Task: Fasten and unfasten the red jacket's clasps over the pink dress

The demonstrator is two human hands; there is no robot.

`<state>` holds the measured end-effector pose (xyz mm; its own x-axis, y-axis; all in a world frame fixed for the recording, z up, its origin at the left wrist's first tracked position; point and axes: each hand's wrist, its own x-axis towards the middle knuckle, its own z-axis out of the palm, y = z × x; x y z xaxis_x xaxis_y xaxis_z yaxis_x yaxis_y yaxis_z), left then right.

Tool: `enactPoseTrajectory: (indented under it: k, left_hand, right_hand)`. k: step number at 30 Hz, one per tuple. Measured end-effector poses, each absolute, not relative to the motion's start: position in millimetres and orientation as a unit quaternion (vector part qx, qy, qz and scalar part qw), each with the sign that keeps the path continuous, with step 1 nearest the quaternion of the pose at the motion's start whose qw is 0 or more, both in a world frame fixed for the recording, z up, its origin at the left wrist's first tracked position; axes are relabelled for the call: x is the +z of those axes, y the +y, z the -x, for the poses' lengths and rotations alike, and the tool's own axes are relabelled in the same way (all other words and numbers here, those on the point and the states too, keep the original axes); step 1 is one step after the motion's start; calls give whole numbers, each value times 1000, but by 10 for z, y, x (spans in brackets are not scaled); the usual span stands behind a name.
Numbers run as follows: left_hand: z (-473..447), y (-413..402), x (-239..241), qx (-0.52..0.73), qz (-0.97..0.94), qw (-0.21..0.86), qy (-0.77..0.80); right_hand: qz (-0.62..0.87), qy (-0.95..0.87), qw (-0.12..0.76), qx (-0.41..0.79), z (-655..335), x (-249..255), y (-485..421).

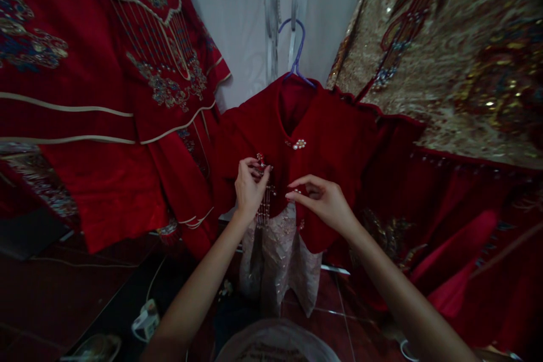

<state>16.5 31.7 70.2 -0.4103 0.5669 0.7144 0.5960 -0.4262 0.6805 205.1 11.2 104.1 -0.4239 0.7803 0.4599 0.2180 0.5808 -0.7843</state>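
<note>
A short red jacket (335, 124) with a stand collar hangs in front of me, fastened at the neck by a pearl clasp (299, 144). My left hand (250, 186) pinches a beaded tassel brooch (263, 167) at the jacket's chest, its strands dangling beside the fingers. Across the front opening, my right hand (324, 202) has thumb and index finger curled around a small pearl button (297, 192) at the jacket's other edge. Whether the fingertips meet there is hard to see. Below hangs a pale shiny skirt (278, 254).
A purple hanger (299, 48) hooks onto a metal rack (271, 17). Embroidered red garments (169, 119) crowd the left; a gold sequined garment (428, 68) hangs right. A white power adapter (146, 319) lies low left. A pale rounded object (275, 339) stands close at the bottom.
</note>
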Motion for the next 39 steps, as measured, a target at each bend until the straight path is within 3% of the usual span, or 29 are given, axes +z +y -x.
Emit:
enactPoseTrajectory:
  k: [6,13,19,32,36,39]
  left_hand:
    - [-47,360,761,-659,544,-30,-518]
    - [28,416,779,-712,510,-219,-430]
    - [131,424,819,-726,468,-320,-389]
    - [202,472,808,-687,523,-295,-408]
    - [201,468,812,-681,524,-348,-375]
    - [162,379,687,-695,523,-306,-386]
  right_hand:
    - [300,-755,459,360,-1824,967,267]
    - [295,-723,535,322,-1444,1069,508]
    - [296,-721,543,314,-1268,1071,634]
    - [309,-734,549,253,-1262,1107,631]
    - [265,-709,536,374,-1311,1060,668]
    - [234,-668,510,489,-1454,951,682]
